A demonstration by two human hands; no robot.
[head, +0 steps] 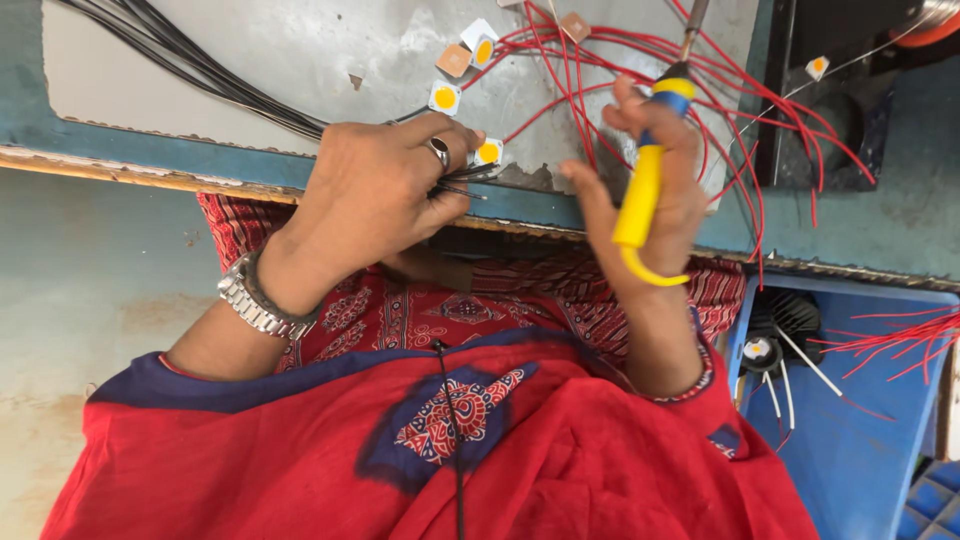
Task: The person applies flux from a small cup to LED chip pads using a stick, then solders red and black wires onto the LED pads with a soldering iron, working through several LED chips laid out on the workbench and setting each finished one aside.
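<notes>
Left hand (385,185) closed around tweezers (462,182), pinching small square LED chip (488,152) at worktable edge (150,172). Right hand (650,205) clenched on yellow-handled soldering iron (645,185), near red wires (740,95).

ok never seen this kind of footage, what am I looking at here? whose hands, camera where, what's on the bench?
There is no machine: these are one person's two bare hands, filmed by a camera worn on their head and looking down, so the bench edge sits at the top.

The left hand, with a ring and a metal watch, pinches a small square white chip with a yellow centre and thin dark wires at the bench edge. The right hand grips a yellow-handled soldering iron, tip pointing away.

On the worn grey board lie more such chips, a tangle of thin red wires and a bundle of black cables. A blue plastic crate stands lower right.
</notes>
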